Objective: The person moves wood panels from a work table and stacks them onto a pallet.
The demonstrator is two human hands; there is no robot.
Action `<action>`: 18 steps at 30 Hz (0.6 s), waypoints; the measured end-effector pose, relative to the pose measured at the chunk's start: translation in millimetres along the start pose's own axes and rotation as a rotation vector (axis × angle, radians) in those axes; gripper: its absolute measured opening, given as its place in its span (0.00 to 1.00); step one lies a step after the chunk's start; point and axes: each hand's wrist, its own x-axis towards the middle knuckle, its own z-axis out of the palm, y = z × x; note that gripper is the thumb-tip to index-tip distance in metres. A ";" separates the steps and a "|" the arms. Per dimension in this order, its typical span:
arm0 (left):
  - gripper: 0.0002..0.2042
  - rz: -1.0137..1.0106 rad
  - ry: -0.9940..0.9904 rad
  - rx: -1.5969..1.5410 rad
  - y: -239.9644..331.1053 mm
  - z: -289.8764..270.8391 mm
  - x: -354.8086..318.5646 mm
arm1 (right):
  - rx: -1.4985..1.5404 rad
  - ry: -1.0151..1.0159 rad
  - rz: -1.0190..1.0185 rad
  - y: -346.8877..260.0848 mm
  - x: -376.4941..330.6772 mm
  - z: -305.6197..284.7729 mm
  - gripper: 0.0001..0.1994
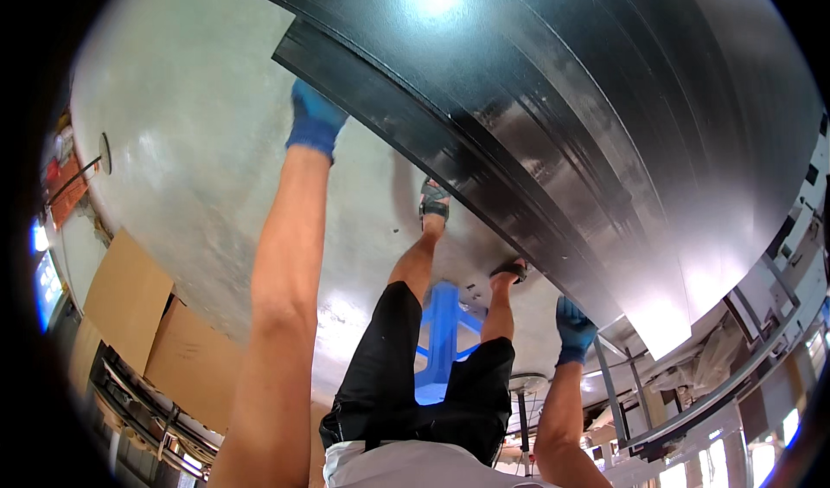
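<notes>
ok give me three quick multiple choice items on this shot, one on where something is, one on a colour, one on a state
1. Where is the left hand?
A. at the edge of the stack of dark sheets
B. on the blue stool
C. on the cardboard

2. What colour are the gloves?
A. white
B. blue
C. orange

3. How do the dark sheets lie?
A. rolled into a tube
B. standing upright against a wall
C. flat in an overlapping stack on the floor

Answers:
1 A, the left hand reaches the near corner of the sheets, far from the blue stool and the cardboard.
2 B, both the left hand and the right hand wear blue gloves.
3 C, the sheets spread flat, their edges stepped one over another above the grey floor.
</notes>
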 end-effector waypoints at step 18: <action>0.17 0.176 0.089 -0.039 -34.9 5.4 -4.3 | 0.098 0.510 -0.189 15.5 27.5 62.6 0.20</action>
